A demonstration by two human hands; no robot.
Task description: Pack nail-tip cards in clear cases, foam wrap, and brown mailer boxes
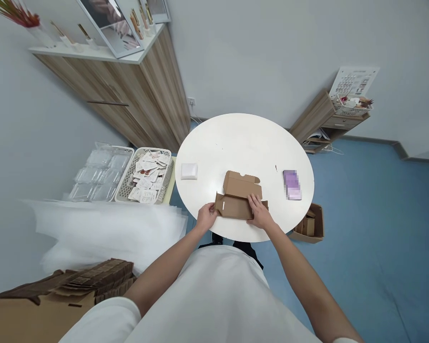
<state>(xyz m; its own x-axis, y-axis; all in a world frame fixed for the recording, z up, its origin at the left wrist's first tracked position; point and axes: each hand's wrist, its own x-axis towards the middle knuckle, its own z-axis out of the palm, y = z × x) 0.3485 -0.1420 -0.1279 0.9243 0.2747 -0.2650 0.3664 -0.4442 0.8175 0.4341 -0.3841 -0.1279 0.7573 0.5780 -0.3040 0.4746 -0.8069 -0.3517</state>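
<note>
A brown cardboard box (236, 207), partly folded with its lid flap raised toward the back, lies near the front edge of the round white table (243, 138). My left hand (207, 216) is at the box's left end, its fingers closed on the cardboard side flap. My right hand (259, 212) rests over the right end, fingers spread across the inside and the crease, thumb near the front edge. To the left on the table lies a small white packet (189, 171). A purple package (292, 185) lies at the right, with a tiny dark-red item (276, 168) beside it.
Left of the table stand a white basket of cards (123, 190) and a tray of clear packets (102, 169). White sheets (110, 233) and stacked cardboard (93, 286) are nearer me. An open carton (319, 224) sits on the floor at right.
</note>
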